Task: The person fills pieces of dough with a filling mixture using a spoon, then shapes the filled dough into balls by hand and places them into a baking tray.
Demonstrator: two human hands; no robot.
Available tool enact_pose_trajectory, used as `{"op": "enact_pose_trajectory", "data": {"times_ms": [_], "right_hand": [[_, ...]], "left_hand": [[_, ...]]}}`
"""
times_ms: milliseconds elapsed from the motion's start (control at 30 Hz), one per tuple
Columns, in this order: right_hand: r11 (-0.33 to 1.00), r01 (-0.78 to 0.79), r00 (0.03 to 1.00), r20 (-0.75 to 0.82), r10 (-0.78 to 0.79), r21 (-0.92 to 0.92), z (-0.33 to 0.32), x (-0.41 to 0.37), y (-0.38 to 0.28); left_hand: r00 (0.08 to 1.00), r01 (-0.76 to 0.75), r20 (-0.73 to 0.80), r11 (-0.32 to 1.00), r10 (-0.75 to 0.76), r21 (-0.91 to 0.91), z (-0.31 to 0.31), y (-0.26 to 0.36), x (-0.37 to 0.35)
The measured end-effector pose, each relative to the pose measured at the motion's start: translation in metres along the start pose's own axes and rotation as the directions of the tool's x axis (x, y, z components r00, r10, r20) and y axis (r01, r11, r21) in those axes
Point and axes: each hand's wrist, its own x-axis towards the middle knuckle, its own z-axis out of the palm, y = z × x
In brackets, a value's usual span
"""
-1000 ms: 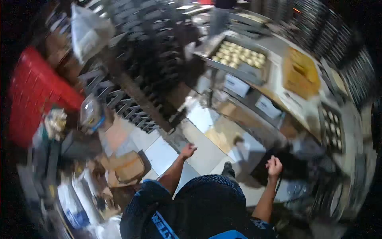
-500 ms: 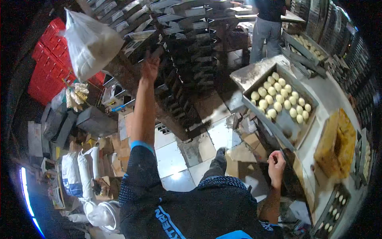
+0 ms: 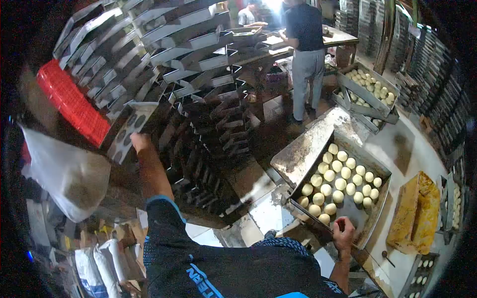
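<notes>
My left hand [image 3: 141,142] reaches out to the left, its fingers closed on the edge of a metal baking tray [image 3: 119,149] with dark round marks on its bottom. The tray sits tilted beside tall stacks of trays. My right hand [image 3: 344,234] is at the near edge of a large metal tray [image 3: 318,229] on the counter. Its fingers are curled toward the thumb, and whatever they hold, if anything, is hidden. Inside the large tray lie several pale round dough balls [image 3: 340,184], with bare metal at the near right corner.
Stacked trays [image 3: 189,54] rise ahead and left, near red crates [image 3: 74,104] and a hanging white plastic bag [image 3: 69,169]. A yellow-stained box [image 3: 415,213] and other dough trays [image 3: 370,89] stand on the counter. A person [image 3: 305,54] stands at a far table.
My view has turned and shifted toward the stacks. My left hand, open and reaching before, now grips a tray. My right hand is now over the dough tray's edge, still curled.
</notes>
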Motion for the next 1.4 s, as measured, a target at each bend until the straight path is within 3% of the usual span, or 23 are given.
{"op": "enact_pose_trajectory", "data": {"times_ms": [67, 133, 167, 200, 233, 267, 367, 433, 500, 567, 667, 700, 767, 833, 900, 1033, 1067, 1167, 1233, 1300, 1333, 1367, 1400], "right_hand": [[0.999, 0.033, 0.999, -0.010, -0.033, 0.005, -0.008, 0.011, -0.019], [0.996, 0.091, 0.996, -0.010, -0.092, -0.013, -0.003, 0.025, -0.016], [0.986, 0.165, 0.986, 0.000, -0.165, 0.007, 0.001, 0.037, -0.013], [0.971, 0.238, 0.971, 0.009, -0.238, 0.031, 0.004, 0.049, -0.014], [0.950, 0.308, 0.951, 0.017, -0.310, 0.052, 0.008, 0.058, -0.019], [0.979, 0.160, 0.978, 0.113, -0.175, 0.129, 0.006, 0.068, -0.048], [0.953, 0.291, 0.951, 0.084, -0.299, 0.088, 0.023, 0.095, -0.085], [0.937, 0.309, 0.937, 0.112, -0.329, 0.165, 0.038, 0.107, -0.108], [0.905, 0.306, 0.926, 0.129, -0.355, 0.295, 0.052, 0.114, -0.132], [0.836, 0.475, 0.852, 0.096, -0.515, 0.274, 0.058, 0.122, -0.151], [0.769, 0.463, 0.833, 0.079, -0.547, 0.442, 0.053, 0.126, -0.170], [0.742, 0.442, 0.832, 0.079, -0.549, 0.505, 0.050, 0.127, -0.175], [0.703, 0.483, 0.822, 0.007, -0.570, 0.523, 0.036, 0.129, -0.174], [0.709, 0.394, 0.825, 0.115, -0.553, 0.584, -0.001, 0.124, -0.170], [0.581, 0.366, 0.859, -0.023, -0.512, 0.727, -0.043, 0.109, -0.166], [0.806, -0.008, 0.984, -0.138, 0.112, 0.591, -0.158, 0.041, -0.105], [0.770, -0.140, 0.921, -0.204, 0.333, 0.622, -0.190, 0.022, -0.091], [0.654, 0.424, 0.707, -0.680, 0.194, 0.627, -0.263, -0.059, 0.030], [0.619, 0.589, 0.511, -0.833, 0.212, 0.519, -0.327, -0.120, 0.083], [0.551, 0.551, 0.375, -0.776, 0.507, 0.627, -0.395, -0.169, 0.067], [0.690, 0.526, 0.147, -0.852, 0.502, 0.497, -0.424, -0.206, 0.095], [0.719, 0.474, 0.116, -0.846, 0.521, 0.508, -0.450, -0.234, 0.094], [0.789, 0.413, -0.004, -0.865, 0.501, 0.455, -0.476, -0.268, 0.135]], "left_hand": [[0.960, -0.255, -0.043, 0.927, 0.277, 0.277, 0.062, -0.096, 0.062], [0.995, -0.059, 0.092, 0.945, 0.031, 0.320, 0.034, -0.003, -0.006], [0.916, 0.371, 0.060, 0.779, -0.397, -0.506, 0.024, 0.031, -0.025], [0.851, 0.430, 0.077, 0.604, -0.520, -0.671, 0.028, 0.037, -0.029], [0.831, 0.426, 0.075, 0.545, -0.551, -0.722, 0.030, 0.035, -0.032], [0.824, 0.414, 0.062, 0.524, -0.563, -0.744, 0.030, 0.033, -0.033], [0.839, 0.377, 0.021, 0.553, -0.543, -0.743, 0.028, 0.027, -0.036], [0.884, 0.297, -0.076, 0.680, -0.461, -0.670, 0.025, 0.027, -0.048], [0.940, -0.093, -0.336, 0.994, 0.067, -0.061, 0.023, 0.020, -0.073], [0.705, -0.360, -0.443, 0.817, 0.555, 0.451, 0.012, 0.032, -0.113], [0.512, -0.648, -0.561, 0.721, 0.650, 0.243, -0.027, 0.117, -0.191], [0.757, -0.567, -0.482, 0.810, 0.441, -0.149, -0.024, 0.127, -0.211], [0.999, -0.040, -0.025, 0.442, 0.040, -0.896, -0.016, 0.144, -0.261], [0.933, 0.354, 0.343, -0.110, 0.109, -0.929, -0.018, 0.186, -0.318], [0.881, 0.411, 0.343, -0.168, 0.324, -0.896, -0.035, 0.235, -0.369], [0.744, 0.514, 0.386, -0.099, 0.545, -0.852, 0.000, 0.314, -0.475], [0.699, 0.535, 0.393, -0.073, 0.597, -0.842, 0.007, 0.337, -0.508], [0.157, 0.742, 0.588, 0.298, 0.793, -0.600, -0.050, 0.431, -0.588], [-0.130, 0.633, 0.363, 0.359, 0.923, -0.686, -0.087, 0.485, -0.645], [-0.076, 0.681, 0.027, 0.072, 0.997, -0.728, -0.142, 0.538, -0.715], [-0.191, 0.662, -0.007, 0.124, 0.982, -0.739, -0.163, 0.557, -0.726], [-0.293, 0.639, -0.037, 0.167, 0.955, -0.751, -0.178, 0.569, -0.736], [-0.183, 0.649, 0.021, 0.137, 0.983, -0.749, -0.173, 0.570, -0.750]]}}
